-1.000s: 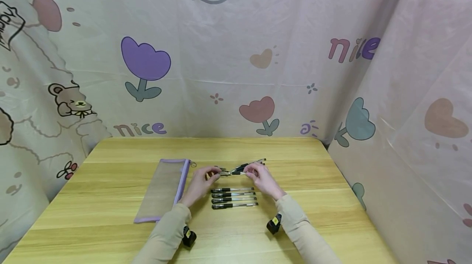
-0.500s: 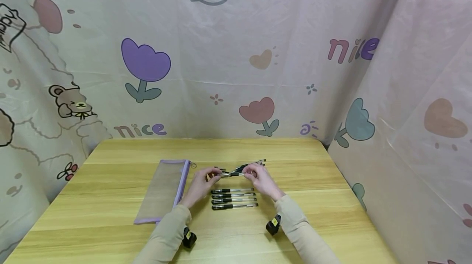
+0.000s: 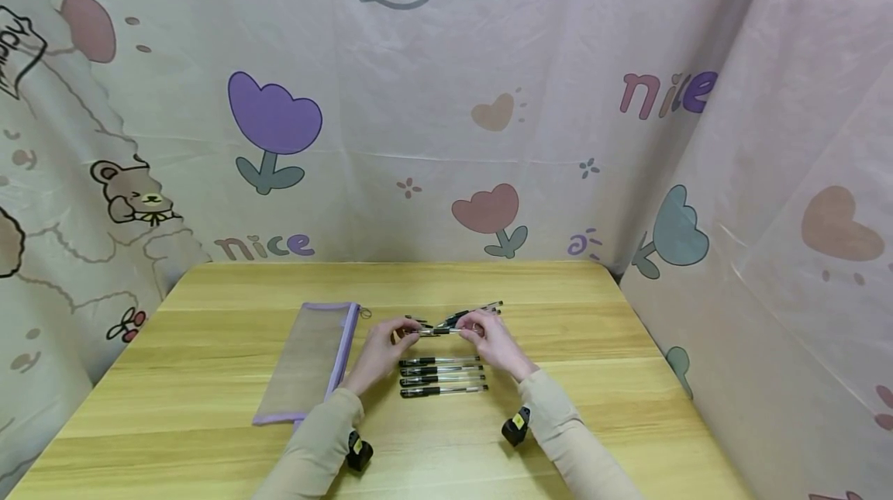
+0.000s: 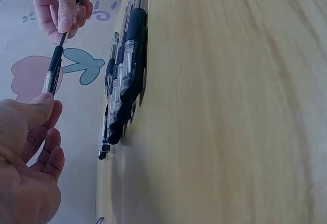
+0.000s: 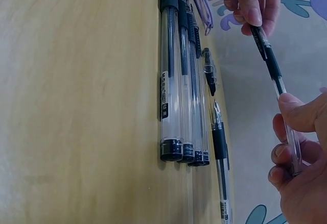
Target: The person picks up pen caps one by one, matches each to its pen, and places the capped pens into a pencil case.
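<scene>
Between both hands a clear-barrelled gel pen [image 5: 273,68] with a black grip is held above the table. My left hand [image 3: 379,353] pinches its capped end between thumb and fingers, as the right wrist view shows. My right hand [image 3: 497,343] grips the clear barrel near the other end, fingers curled round it. Nearer me, several similar pens [image 3: 436,381] lie side by side in a row. Behind the held pen lie more loose pens [image 3: 456,317], partly hidden by my right hand. The right wrist view shows an uncapped pen [image 5: 219,145] and a separate pen cap [image 5: 209,71].
Left of my left hand lies a flat mesh pouch [image 3: 307,360] with purple edging and a zip along its right side. A patterned cloth [image 3: 391,97] hangs behind the wooden table [image 3: 558,291] and along its sides.
Both hands keep their hold on the pen. They have drawn very slightly closer together; the row of pens and the pouch stay in place.
</scene>
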A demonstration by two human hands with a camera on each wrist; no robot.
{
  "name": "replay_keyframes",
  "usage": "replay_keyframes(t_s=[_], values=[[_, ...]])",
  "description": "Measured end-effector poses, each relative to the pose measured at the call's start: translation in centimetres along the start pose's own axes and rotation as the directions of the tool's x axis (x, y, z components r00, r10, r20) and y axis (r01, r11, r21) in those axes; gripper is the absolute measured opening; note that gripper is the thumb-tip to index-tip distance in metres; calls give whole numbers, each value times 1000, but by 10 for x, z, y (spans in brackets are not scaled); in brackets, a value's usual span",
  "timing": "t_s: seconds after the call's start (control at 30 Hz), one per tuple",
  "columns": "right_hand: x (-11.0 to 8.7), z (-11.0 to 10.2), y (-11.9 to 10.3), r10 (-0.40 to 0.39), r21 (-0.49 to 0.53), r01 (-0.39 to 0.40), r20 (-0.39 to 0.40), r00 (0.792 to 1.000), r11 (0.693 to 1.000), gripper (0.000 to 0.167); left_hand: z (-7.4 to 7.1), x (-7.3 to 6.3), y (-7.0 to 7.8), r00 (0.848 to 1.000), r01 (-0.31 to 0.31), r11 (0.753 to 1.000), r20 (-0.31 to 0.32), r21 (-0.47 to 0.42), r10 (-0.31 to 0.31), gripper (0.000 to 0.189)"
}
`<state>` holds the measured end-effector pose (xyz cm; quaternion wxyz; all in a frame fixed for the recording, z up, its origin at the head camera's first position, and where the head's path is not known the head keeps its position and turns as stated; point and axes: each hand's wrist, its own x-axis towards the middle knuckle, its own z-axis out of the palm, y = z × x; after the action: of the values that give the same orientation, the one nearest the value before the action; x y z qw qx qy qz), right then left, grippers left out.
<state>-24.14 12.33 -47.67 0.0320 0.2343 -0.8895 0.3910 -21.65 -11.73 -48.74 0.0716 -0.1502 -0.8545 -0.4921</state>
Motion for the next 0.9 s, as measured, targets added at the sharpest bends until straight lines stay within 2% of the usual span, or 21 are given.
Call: replay_keyframes(t_s=[0.43, 0.63, 0.9], values=[[0, 1, -3, 2, 6, -2, -8, 1000, 1000, 10, 1, 0, -1, 1000, -4, 1000, -22, -5, 4, 15], [-1, 3, -5, -10, 11, 10, -26, 1000, 1000, 10, 4, -1, -3, 998, -9, 1000, -57, -11, 9, 13], [0, 4, -8, 11, -18, -12, -38, 999, 1000, 10, 6, -2, -3, 995, -21, 1000, -97, 4, 22, 13]])
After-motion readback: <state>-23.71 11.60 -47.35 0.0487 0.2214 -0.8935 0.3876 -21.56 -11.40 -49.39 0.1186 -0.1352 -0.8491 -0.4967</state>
